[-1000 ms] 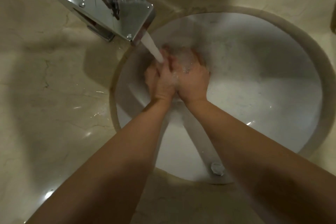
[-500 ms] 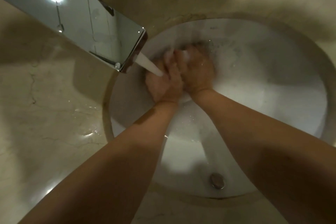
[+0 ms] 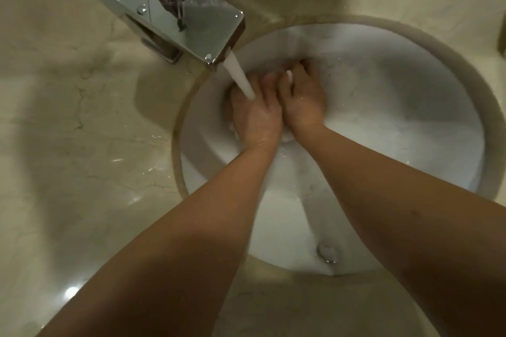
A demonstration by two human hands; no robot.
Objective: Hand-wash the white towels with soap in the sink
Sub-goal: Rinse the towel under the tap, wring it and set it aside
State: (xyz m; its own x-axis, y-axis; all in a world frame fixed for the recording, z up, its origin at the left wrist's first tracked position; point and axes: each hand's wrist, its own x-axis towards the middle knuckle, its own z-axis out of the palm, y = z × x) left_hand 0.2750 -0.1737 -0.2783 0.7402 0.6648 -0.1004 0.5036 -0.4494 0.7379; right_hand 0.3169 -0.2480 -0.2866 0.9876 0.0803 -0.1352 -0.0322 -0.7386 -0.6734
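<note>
Both hands [image 3: 279, 107] apparently around soap [image 3: 289, 76]

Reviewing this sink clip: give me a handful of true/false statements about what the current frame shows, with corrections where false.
1. Water is running from the faucet. True.
2. The stream of water lands on the right hand. False: it falls onto the left hand.
3. Both hands are together inside the sink. True; the right hand lies beside the left.
4. The drain sits directly beneath the hands. False: it lies nearer the camera, between the forearms.
5. A white towel is spread over the counter. False: none lies there; only a white bit shows at the fingers, too small to identify.
</note>
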